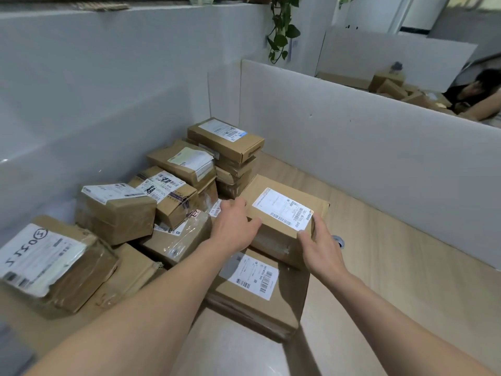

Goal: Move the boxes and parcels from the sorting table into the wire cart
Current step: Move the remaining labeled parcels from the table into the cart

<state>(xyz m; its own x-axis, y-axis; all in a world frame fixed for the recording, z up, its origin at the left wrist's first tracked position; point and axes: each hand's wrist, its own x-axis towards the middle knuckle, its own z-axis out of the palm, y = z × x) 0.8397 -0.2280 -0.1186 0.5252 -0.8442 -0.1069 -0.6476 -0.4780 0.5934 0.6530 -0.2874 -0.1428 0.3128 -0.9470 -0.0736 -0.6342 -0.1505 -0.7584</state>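
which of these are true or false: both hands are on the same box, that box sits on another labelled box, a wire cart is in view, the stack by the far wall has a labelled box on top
1. Both hands are on one box. True: the left hand and right hand hold the labelled cardboard box.
2. It sits on another labelled box. True: the lower box.
3. A wire cart shows. False: none visible.
4. The far stack's top box is unlabelled. False: it carries a label.
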